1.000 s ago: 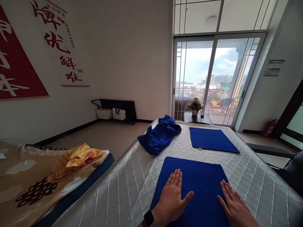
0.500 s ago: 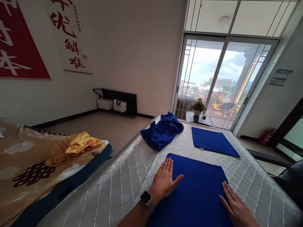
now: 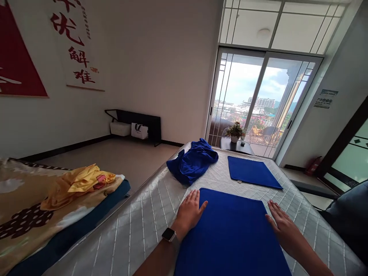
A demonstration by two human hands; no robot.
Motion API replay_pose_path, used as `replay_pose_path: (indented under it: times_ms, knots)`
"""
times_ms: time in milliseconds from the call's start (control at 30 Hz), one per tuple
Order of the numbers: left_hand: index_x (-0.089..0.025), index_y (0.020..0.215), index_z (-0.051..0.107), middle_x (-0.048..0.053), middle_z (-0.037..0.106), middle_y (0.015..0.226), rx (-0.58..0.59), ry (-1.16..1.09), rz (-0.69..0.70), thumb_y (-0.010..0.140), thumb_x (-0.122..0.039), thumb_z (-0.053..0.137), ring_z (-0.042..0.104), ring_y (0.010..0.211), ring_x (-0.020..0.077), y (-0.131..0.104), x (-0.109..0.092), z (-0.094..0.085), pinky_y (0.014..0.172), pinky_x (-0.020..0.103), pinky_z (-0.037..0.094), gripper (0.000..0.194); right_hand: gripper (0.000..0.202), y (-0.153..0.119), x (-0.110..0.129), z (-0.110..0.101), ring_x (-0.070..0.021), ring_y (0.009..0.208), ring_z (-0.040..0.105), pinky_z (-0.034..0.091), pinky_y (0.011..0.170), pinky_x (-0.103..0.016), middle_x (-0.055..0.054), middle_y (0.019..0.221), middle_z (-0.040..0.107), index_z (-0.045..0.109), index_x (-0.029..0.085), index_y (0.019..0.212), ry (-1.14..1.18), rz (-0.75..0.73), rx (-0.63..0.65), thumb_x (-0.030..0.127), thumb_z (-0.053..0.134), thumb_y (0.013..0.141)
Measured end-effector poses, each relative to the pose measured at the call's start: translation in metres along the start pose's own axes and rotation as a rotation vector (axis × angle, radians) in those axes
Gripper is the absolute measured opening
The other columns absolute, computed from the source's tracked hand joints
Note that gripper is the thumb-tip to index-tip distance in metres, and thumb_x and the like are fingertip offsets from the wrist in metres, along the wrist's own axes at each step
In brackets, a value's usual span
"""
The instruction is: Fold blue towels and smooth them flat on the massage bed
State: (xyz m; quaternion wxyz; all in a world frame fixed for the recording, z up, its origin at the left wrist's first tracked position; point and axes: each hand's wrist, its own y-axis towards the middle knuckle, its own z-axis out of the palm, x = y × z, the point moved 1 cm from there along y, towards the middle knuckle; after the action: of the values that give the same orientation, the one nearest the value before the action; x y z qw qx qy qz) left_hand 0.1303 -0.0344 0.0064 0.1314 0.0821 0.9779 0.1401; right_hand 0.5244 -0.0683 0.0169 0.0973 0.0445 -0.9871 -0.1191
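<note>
A folded blue cloth [image 3: 232,234] lies flat before me on a silvery quilted mattress [image 3: 135,226]. My left hand [image 3: 188,211], with a watch on its wrist, rests at the cloth's left edge, fingers stretched out. Along the right edge is my right hand [image 3: 283,224], fingers straight and holding nothing; whether it touches the cloth I cannot tell. Beyond it lies a second flat blue folded cloth [image 3: 254,172] with a small pale tag. A crumpled blue cloth [image 3: 193,161] is heaped to its left.
To the left, a patterned bedspread [image 3: 23,191] carries a yellow crumpled cloth [image 3: 86,180]. A low black shelf [image 3: 153,128] stands by the wall. A potted plant [image 3: 235,132] sits on a small table before the glass doors. A dark cushioned shape [image 3: 350,214] borders the mattress at right.
My right hand has slid forward along the folded cloth's right side, towards its far corner. My left hand has shifted slightly outward to the left edge. The view has turned a little.
</note>
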Motion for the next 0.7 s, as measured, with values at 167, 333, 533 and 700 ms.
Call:
replay_pose_path:
  times_ms: [167, 333, 533, 700]
  knots:
    - [-0.006, 0.152, 0.045, 0.018, 0.045, 0.157, 0.054, 0.029, 0.016, 0.103, -0.066, 0.021, 0.039, 0.148, 0.0295, 0.000, 0.001, 0.003, 0.123, 0.046, 0.033, 0.081, 0.073, 0.031, 0.029, 0.017, -0.0228, 0.155, 0.018, 0.021, 0.126, -0.045, -0.013, 0.166, 0.027, 0.033, 0.004, 0.157, 0.024, 0.009, 0.045, 0.050, 0.021, 0.102]
    - [-0.004, 0.154, 0.042, 0.018, 0.043, 0.159, 0.086, 0.057, 0.014, 0.103, -0.066, 0.021, 0.037, 0.149, 0.0292, 0.002, 0.007, 0.006, 0.124, 0.045, 0.031, 0.083, 0.073, 0.034, 0.027, 0.049, -0.0220, 0.155, 0.016, 0.016, 0.127, -0.041, -0.014, 0.167, 0.023, 0.027, 0.002, 0.158, 0.028, 0.053, 0.151, 0.048, 0.020, 0.102]
    - [-0.004, 0.157, 0.035, 0.019, 0.034, 0.163, 0.107, 0.044, 0.014, 0.102, -0.067, 0.023, 0.030, 0.152, 0.0290, 0.006, 0.018, 0.021, 0.125, 0.047, 0.028, 0.084, 0.072, 0.030, 0.024, 0.037, -0.0197, 0.156, 0.013, 0.012, 0.127, -0.039, -0.009, 0.168, 0.018, 0.023, 0.007, 0.160, 0.064, 0.081, 0.215, 0.049, 0.018, 0.102]
    - [-0.005, 0.157, 0.036, 0.019, 0.032, 0.163, 0.110, 0.011, 0.021, 0.101, -0.066, 0.029, 0.027, 0.152, 0.0304, 0.014, 0.038, 0.030, 0.124, 0.050, 0.028, 0.082, 0.071, 0.029, 0.032, 0.023, -0.0177, 0.156, 0.012, 0.009, 0.127, -0.037, -0.007, 0.169, 0.018, 0.022, 0.008, 0.161, 0.097, 0.115, 0.211, 0.048, 0.018, 0.103]
